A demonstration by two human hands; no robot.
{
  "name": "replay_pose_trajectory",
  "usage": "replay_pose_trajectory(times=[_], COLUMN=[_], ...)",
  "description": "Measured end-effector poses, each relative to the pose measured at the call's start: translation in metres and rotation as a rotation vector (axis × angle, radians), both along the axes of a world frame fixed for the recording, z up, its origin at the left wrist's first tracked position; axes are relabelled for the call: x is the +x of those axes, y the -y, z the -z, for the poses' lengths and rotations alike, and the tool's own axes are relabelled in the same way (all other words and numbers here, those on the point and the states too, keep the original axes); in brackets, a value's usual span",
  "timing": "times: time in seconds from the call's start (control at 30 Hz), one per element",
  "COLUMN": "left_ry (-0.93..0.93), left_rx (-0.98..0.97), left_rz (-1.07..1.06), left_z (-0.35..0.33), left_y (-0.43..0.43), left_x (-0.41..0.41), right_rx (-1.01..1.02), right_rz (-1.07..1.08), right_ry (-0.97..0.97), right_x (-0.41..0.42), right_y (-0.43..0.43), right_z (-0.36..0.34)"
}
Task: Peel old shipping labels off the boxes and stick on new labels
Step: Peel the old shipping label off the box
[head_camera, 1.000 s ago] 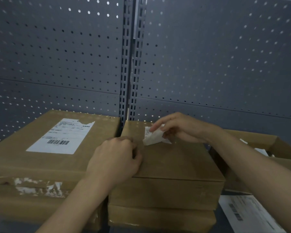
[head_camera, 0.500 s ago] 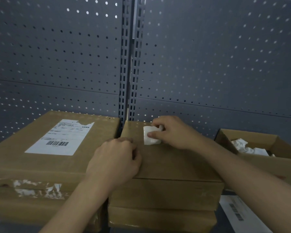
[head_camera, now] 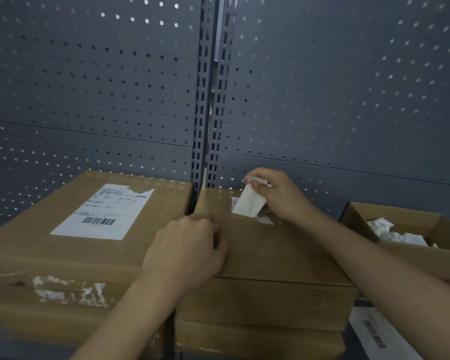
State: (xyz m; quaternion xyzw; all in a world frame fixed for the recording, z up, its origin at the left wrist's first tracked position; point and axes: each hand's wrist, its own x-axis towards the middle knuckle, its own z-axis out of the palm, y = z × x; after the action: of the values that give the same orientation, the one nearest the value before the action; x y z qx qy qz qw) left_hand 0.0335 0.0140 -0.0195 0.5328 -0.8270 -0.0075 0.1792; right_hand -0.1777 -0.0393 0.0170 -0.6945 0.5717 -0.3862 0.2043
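Observation:
Two cardboard box stacks stand side by side on the shelf. On the middle box [head_camera: 276, 253], near its far edge, my right hand [head_camera: 278, 196] pinches a white old label [head_camera: 248, 203] and holds it lifted and partly peeled, its lower end still on the cardboard. My left hand [head_camera: 187, 250] rests curled on the box's left near corner, pressing it down. The left box [head_camera: 31, 245] carries a white shipping label [head_camera: 102, 213] with a barcode and a torn upper corner. Paper scraps [head_camera: 70, 291] cling to that box's front face.
At the right stands an open cardboard box [head_camera: 426, 224] holding crumpled white label scraps [head_camera: 395, 231]. A printed sheet with a barcode [head_camera: 379, 333] lies on the shelf at the lower right. A grey perforated back panel [head_camera: 322, 87] closes the shelf behind.
My right hand has pulled the old label up and back toward the far edge, so more of it now stands off the box. My left hand has stayed in place.

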Motion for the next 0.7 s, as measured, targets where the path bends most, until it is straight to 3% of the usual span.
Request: replay_pose_trajectory(times=[0.27,0.4,0.7], left_ry=[-0.003,0.005,0.015], left_rx=[0.006,-0.003,-0.001], left_rz=[0.012,0.018,-0.008], left_z=[0.000,0.000,0.002], left_y=[0.001,0.000,0.002], left_x=[-0.001,-0.001,-0.002], right_rx=[0.185,0.184,0.107], right_rz=[-0.085,-0.115,0.003], right_ry=[-0.133,-0.146,-0.555], right_x=[0.005,0.009,0.006], right_y=[-0.010,-0.014,-0.015], right_z=[-0.010,-0.014,-0.013])
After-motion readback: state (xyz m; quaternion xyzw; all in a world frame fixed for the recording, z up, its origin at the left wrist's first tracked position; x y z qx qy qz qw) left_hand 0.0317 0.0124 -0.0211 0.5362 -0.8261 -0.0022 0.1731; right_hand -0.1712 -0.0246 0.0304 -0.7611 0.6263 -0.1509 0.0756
